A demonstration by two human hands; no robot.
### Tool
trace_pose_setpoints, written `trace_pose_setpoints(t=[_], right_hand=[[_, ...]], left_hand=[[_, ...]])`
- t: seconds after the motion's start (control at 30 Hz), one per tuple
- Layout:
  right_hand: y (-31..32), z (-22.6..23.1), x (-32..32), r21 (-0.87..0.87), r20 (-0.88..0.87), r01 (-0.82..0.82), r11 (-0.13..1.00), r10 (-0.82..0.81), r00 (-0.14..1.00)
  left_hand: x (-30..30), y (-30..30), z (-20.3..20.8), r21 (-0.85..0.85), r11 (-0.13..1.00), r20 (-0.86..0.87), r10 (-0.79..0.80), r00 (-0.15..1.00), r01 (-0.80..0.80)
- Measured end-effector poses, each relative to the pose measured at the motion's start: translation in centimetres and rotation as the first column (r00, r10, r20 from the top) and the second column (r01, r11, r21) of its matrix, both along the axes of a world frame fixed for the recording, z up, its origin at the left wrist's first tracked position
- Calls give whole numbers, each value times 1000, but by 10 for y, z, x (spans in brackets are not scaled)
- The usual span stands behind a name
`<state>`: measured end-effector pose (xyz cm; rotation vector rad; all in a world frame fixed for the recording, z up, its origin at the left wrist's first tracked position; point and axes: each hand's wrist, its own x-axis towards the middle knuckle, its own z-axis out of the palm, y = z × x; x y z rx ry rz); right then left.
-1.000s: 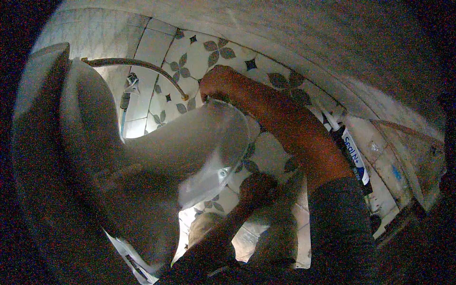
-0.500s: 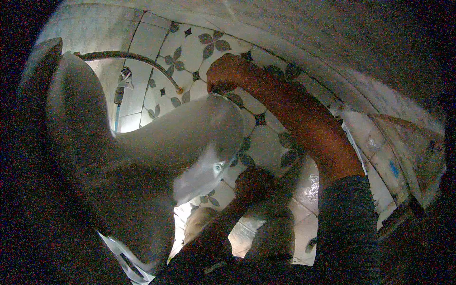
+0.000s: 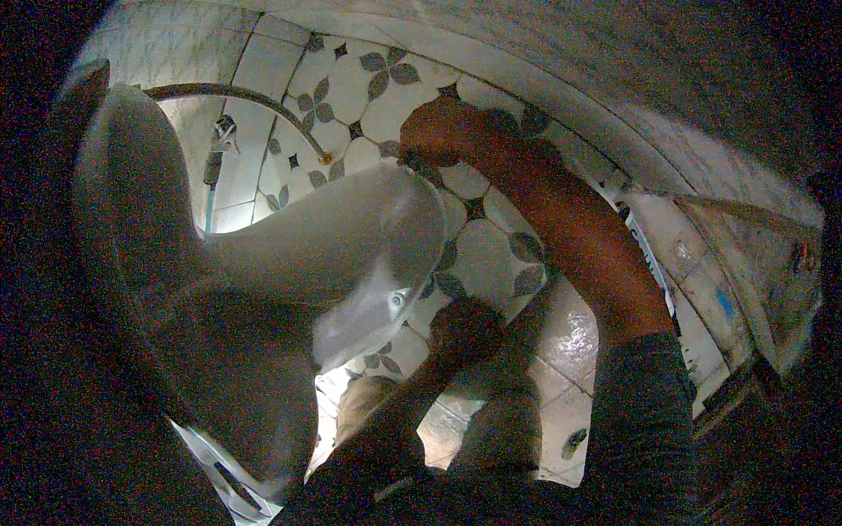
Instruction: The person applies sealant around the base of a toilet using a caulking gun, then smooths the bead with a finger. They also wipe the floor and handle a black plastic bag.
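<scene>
A white ceramic toilet (image 3: 324,232) fills the left and middle of the view, its rounded base resting on patterned floor tiles. My right hand (image 3: 441,131) reaches past the end of the base with its fingers curled. Its fingertips come close to the base's edge, and whatever they hold is hidden. In shadow, my left hand (image 3: 465,331) is closed beside the near side of the base. What lies in it, if anything, cannot be made out. A round fixing (image 3: 397,300) shows on the base's side, just left of that hand.
A curved hose (image 3: 254,95) runs from the toilet to the floor. Beyond the toilet hangs a spray nozzle (image 3: 224,140) on a blue-ended line. Tiled wall curves along the top and right. A white strip (image 3: 647,250) lies along the right wall, and a small dark object (image 3: 574,440) sits on the floor.
My right hand has shifted a little right and down along the end of the toilet base, its fingers still curled. My left hand stays almost where it was. The whole view has shifted slightly.
</scene>
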<state>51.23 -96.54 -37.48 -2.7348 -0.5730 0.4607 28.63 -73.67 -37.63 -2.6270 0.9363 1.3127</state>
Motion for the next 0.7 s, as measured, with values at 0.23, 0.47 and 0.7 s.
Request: trace_pose_setpoints(t=[0.23,0.47,0.7], right_hand=[[-19,-13,-24,302,88,-49,952,24,996],[15,-16,16,334,50,61,941,-83,995],[34,-4,31,279,56,36,960,-54,997]], left_hand=[[-2,4,-1,-96,995,48,23,999,-18],[-8,8,-9,-147,984,122,-80,989,98],[-6,9,-2,-207,975,86,-68,994,84]])
